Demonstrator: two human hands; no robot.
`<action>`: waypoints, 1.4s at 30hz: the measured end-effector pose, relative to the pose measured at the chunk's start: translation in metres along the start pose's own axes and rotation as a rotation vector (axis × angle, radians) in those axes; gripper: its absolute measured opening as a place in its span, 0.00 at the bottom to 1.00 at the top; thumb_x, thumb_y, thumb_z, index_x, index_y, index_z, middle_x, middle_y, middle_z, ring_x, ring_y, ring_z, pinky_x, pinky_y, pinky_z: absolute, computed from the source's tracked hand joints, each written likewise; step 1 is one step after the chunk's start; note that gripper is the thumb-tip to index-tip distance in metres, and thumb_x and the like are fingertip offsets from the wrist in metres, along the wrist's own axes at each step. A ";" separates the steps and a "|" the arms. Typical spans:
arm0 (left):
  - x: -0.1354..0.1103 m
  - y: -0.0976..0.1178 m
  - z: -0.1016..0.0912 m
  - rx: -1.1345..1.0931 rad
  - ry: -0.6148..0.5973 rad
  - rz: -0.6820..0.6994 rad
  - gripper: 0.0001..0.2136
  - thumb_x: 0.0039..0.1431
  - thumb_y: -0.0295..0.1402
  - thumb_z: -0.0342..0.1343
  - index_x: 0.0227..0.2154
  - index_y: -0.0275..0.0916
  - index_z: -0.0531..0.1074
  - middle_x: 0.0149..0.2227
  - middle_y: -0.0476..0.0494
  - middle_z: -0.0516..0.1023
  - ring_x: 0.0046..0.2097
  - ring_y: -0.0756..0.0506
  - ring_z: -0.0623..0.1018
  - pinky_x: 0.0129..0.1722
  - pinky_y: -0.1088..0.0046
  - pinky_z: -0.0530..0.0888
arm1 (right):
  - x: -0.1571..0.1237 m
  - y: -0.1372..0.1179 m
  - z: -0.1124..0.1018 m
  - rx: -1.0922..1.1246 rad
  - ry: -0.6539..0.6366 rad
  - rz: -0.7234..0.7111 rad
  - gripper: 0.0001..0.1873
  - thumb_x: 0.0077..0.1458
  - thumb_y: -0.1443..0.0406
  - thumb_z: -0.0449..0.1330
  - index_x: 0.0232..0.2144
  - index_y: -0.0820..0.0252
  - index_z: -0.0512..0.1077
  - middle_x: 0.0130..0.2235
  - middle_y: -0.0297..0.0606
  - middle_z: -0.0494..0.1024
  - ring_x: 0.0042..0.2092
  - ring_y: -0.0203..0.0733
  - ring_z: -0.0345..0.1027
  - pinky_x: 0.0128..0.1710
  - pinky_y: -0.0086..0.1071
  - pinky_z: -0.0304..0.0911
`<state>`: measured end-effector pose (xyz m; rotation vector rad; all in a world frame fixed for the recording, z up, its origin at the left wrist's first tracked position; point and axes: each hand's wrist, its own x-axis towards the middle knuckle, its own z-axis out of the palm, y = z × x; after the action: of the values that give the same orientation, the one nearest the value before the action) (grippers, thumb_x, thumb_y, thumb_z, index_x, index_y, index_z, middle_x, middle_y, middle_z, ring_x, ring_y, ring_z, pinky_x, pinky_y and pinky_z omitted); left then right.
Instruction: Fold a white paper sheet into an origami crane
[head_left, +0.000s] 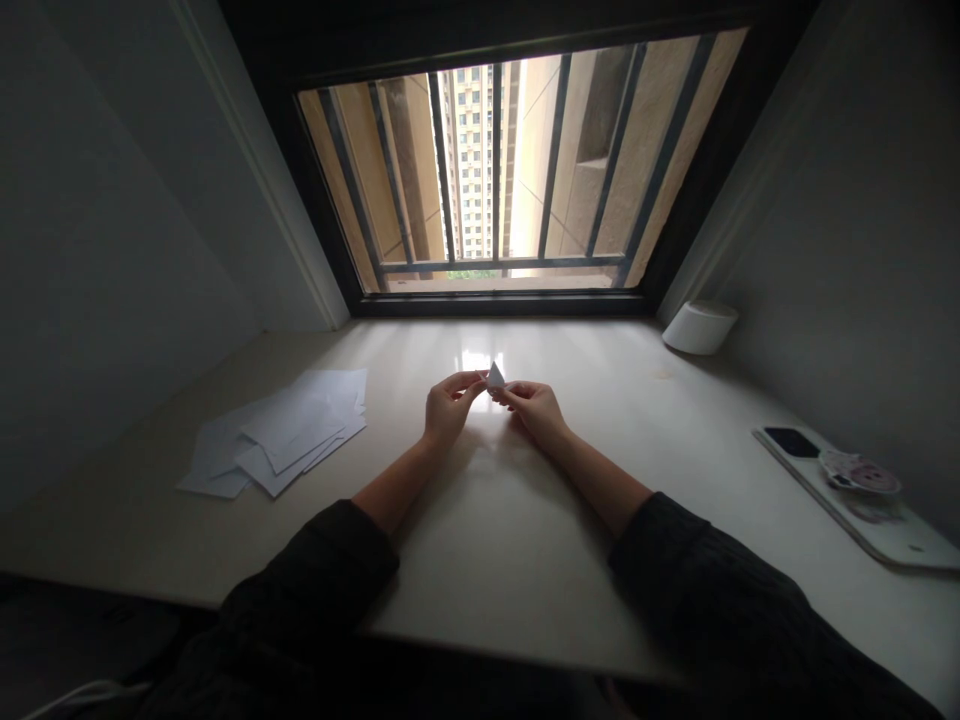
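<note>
Small folded white paper piece [495,377] pinched between both hands

Left hand [450,405] and right hand [536,412] both narrow to a fingertip pinch on the piece, which sits between them as a pale, pointed triangle. Exact finger placement is too small to tell. The grip appears raised slightly above the glossy cream tabletop [480,570].

Left of the grip: loose pile of white paper sheets [274,430]. Right of it, farther off: white flat rectangular board [847,490] bearing a black glossy slab [791,442] and a printed sticker [859,472]. Ahead and right: white rounded cylinder [700,328].

Risks, judged: little of the piece shows beyond the fingertips, so a slackened pinch on either side could let it slip onto the tabletop. Uneven pressure could crush or crease thin paper. Folds may spring open if released.
</note>
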<state>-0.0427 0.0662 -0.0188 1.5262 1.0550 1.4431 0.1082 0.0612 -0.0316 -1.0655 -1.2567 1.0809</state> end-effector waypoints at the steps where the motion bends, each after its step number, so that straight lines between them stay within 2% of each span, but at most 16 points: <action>1: 0.000 -0.001 0.000 0.013 0.002 -0.002 0.11 0.48 0.40 0.61 0.32 0.40 0.78 0.39 0.41 0.80 0.42 0.43 0.77 0.42 0.67 0.71 | 0.000 0.000 0.000 -0.006 -0.007 -0.003 0.20 0.37 0.48 0.66 0.22 0.59 0.77 0.26 0.39 0.78 0.30 0.41 0.70 0.32 0.33 0.63; 8: 0.003 -0.008 -0.001 -0.078 0.035 -0.020 0.10 0.44 0.39 0.64 0.28 0.38 0.78 0.33 0.42 0.80 0.38 0.44 0.78 0.42 0.66 0.72 | 0.000 0.002 0.000 -0.003 -0.037 -0.002 0.19 0.36 0.50 0.67 0.23 0.59 0.78 0.29 0.39 0.80 0.32 0.42 0.71 0.34 0.34 0.62; 17: -0.001 0.004 0.003 -0.139 0.102 -0.178 0.11 0.42 0.39 0.65 0.26 0.38 0.77 0.32 0.42 0.80 0.38 0.43 0.78 0.38 0.66 0.71 | 0.000 0.001 0.001 -0.027 -0.032 -0.020 0.21 0.36 0.49 0.67 0.25 0.60 0.79 0.28 0.38 0.79 0.30 0.41 0.69 0.34 0.34 0.61; 26: -0.001 0.002 0.003 -0.179 0.124 -0.238 0.11 0.41 0.39 0.65 0.27 0.38 0.77 0.33 0.42 0.80 0.37 0.44 0.78 0.36 0.68 0.70 | 0.000 0.000 0.003 0.042 -0.014 -0.017 0.18 0.35 0.51 0.69 0.24 0.60 0.78 0.27 0.37 0.79 0.29 0.40 0.69 0.33 0.34 0.61; 36: -0.002 0.000 0.003 -0.167 0.118 -0.230 0.13 0.43 0.42 0.64 0.27 0.37 0.75 0.31 0.43 0.79 0.36 0.45 0.77 0.35 0.69 0.69 | -0.004 -0.012 0.005 0.073 0.013 0.036 0.17 0.34 0.52 0.69 0.19 0.60 0.76 0.24 0.36 0.77 0.29 0.38 0.66 0.30 0.32 0.58; 42: -0.003 -0.001 0.005 -0.150 0.135 -0.209 0.14 0.44 0.43 0.63 0.28 0.36 0.75 0.30 0.43 0.79 0.35 0.45 0.77 0.34 0.70 0.69 | -0.002 -0.009 0.005 0.075 0.032 0.032 0.18 0.35 0.51 0.69 0.21 0.60 0.77 0.25 0.37 0.77 0.30 0.39 0.67 0.30 0.32 0.58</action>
<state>-0.0375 0.0640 -0.0214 1.1894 1.1231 1.4590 0.1033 0.0575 -0.0231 -1.0450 -1.1683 1.1226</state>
